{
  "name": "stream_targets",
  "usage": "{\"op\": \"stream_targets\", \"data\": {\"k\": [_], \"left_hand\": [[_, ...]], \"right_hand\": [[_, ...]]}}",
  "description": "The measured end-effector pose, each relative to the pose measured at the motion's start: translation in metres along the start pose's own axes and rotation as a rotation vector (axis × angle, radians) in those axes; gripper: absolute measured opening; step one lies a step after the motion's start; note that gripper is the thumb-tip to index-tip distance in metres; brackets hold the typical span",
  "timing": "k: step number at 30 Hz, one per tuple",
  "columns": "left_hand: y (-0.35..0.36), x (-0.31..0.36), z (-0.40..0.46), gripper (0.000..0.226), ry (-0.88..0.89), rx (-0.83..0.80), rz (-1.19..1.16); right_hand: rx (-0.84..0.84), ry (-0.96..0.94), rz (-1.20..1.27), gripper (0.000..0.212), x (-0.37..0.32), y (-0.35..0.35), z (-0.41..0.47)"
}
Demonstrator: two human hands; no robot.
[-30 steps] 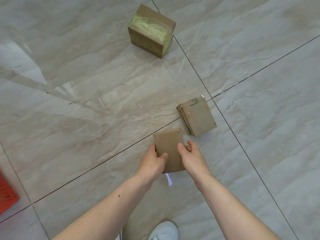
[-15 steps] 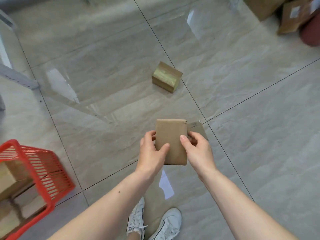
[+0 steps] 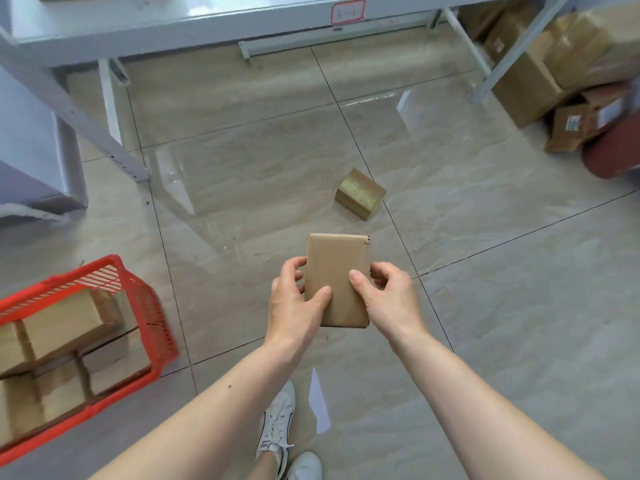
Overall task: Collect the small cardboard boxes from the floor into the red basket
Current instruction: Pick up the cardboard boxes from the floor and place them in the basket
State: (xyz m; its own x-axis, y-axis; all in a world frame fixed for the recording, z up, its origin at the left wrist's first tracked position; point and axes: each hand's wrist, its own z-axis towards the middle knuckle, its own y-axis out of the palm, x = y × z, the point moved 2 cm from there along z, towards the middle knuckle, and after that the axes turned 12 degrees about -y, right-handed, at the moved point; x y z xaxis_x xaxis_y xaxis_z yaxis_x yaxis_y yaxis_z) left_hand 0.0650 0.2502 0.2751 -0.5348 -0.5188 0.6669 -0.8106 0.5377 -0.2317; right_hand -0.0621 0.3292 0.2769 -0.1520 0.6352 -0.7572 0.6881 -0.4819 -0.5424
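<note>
Above floor, flat box (image 3: 337, 271) raised higher between both hands; basket (image 3: 152, 327) closer.

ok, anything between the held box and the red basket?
Nothing visible. The flat cardboard box is held in the left hand and right hand, above the floor. The red basket sits to the person's left, its top open, with only bare tile between. It already holds boxes, with a gap near its right wall.

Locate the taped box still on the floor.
The taped box sits on the floor at centre, just beyond the flat box held in both hands, and well right of the red basket.
</note>
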Motion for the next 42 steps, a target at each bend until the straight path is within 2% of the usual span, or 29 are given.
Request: {"op": "stream_targets", "data": {"k": [2,6,11,20,24,28,33,37,42], "left_hand": [[-0.016,-0.01,-0.01,0.048,-0.019,0.021,-0.021],[-0.053,-0.04,-0.033,0.048,-0.069,0.049,-0.098],[-0.115,-0.081,-0.051,0.05,-0.121,0.11,-0.172],[-0.267,-0.149,-0.074,0.064,-0.189,0.198,-0.308],[-0.342,-0.186,-0.077,0.059,-0.199,0.214,-0.34],[-0.406,-0.221,-0.073,0.044,-0.192,0.224,-0.339],[-0.463,-0.256,-0.061,0.038,-0.21,0.256,-0.316],[-0.49,-0.277,-0.044,0.032,-0.258,0.33,-0.328],[-0.505,-0.301,-0.012,0.03,-0.337,0.386,-0.36]], "right_hand": [[-0.038,-0.032,-0.039,0.043,-0.008,0.009,-0.014],[-0.122,-0.067,-0.029,0.036,-0.021,0.035,-0.05],[-0.229,-0.076,0.077,0.021,-0.038,0.086,-0.093],[-0.407,-0.11,0.079,0.043,-0.092,0.226,-0.171],[-0.433,-0.13,0.062,0.054,-0.115,0.298,-0.215],[-0.444,-0.108,0.081,0.044,-0.131,0.361,-0.248],[-0.489,-0.058,0.138,0.039,-0.14,0.423,-0.271],[-0.532,-0.068,0.098,0.046,-0.139,0.465,-0.273],[-0.582,-0.1,-0.003,0.043,-0.136,0.502,-0.259]]}}
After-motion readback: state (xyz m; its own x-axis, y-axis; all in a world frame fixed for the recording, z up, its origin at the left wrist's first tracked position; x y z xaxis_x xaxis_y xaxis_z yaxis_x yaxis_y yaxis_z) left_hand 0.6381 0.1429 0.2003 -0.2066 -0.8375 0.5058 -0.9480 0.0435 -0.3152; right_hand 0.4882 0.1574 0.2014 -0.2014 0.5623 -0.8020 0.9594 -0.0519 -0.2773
